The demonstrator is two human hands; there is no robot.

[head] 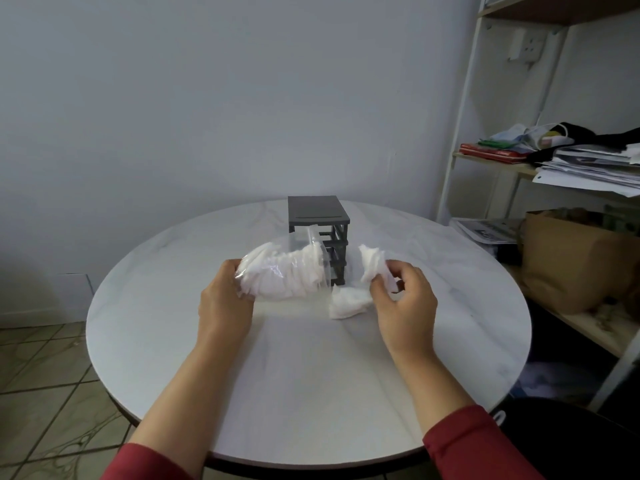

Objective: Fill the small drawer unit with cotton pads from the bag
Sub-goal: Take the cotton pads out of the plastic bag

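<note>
Pads coming out of the bag, none that I can see in the drawers yet.

The left hand [225,299] has its grip curled round the shut end of the clear bag [280,271], holding it sideways just above the counter [311,393], mouth turned towards the right. The right hand [405,296] has its grip closed on a clump of cotton pads [372,263] just beside that mouth, and a small pile of pads [348,301] lies on the counter between the hands. The dark drawer unit [317,211] stands close behind the bag, which hides most of its front, so I cannot tell whether a drawer is open. This looks like the taking-out step. Next the clump has to go over to the unit, into an open drawer, held snugly so loose pads don't drop.
</note>
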